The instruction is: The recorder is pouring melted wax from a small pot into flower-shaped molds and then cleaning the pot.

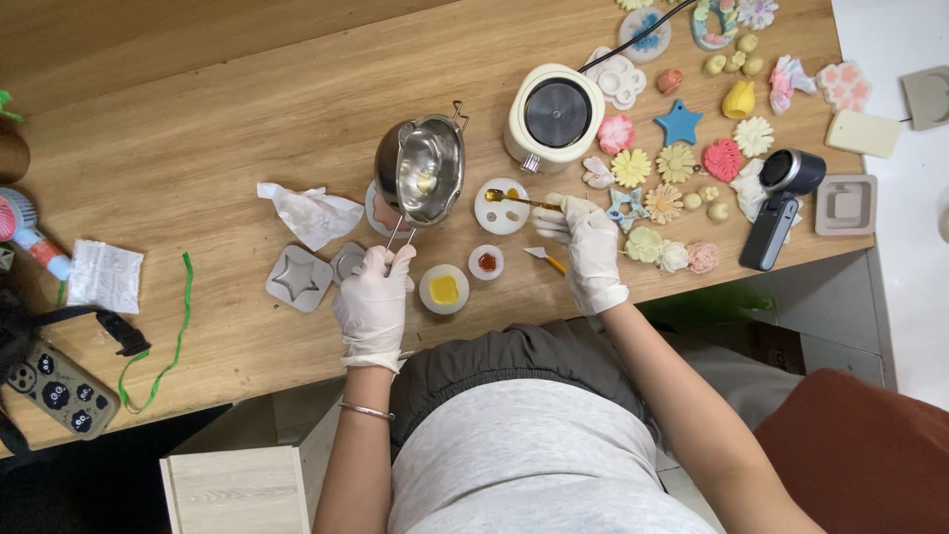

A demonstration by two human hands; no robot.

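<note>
The person's grey shirt and dark trousers are closest to the camera, and two arms reach out from there to the wooden counter [198, 148].

The left hand [374, 297] wears a white glove. Its grip is closed tight around the thin wire handle of a small shiny metal pot [423, 170]. The pot is lifted and tipped, and a little yellow liquid sits at its bottom. Just beside this hand are a grey star mould [298, 279], a small round mould [348, 261] and a white cup with yellow wax [444, 289].

The right hand [590, 247] wears a glove too. Its grip pinches the end of a gold spoon [512, 199]. The bowl of the spoon hangs over a round white mould [501, 207]. Near this hand sit a tiny cup with red-orange colour [486, 262] and a small knife with a yellow handle [546, 259].

It looks like the pouring and filling step: the pot is held ready while the spoon works at the white mould. A next move would need a slow, steady tilt so the liquid does not spill.

Farther out stands a cream round heater [554, 117] with a dark top. To the right lie many little wax flowers [676, 162] and a blue star [679, 124]. A crumpled tissue [312, 213] lies to the left, and a phone [59, 389] sits far left.
</note>
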